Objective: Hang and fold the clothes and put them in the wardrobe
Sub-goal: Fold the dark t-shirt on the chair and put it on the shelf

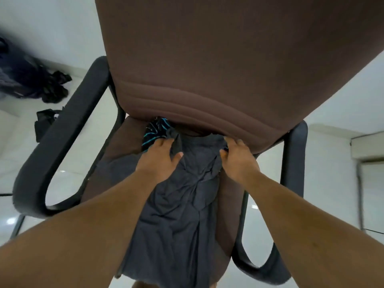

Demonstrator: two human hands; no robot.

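Lying at far left on the white floor (68,125) is a blurred heap of dark clothes (31,80), with a smaller black piece (44,123) near the chair's black left armrest (60,134). On the brown chair seat (124,138) a dark striped garment (155,127) with teal lines sits bunched against the backrest (207,59). Just beside it, the left hand (160,156) has its grip closed on a fold of the grey garment (178,215), thumb over the cloth. That grey garment lies spread down the seat and hangs over its front edge. The right hand (236,156) pinches the garment's upper edge near the backrest. The right armrest (295,163) stands beyond it.
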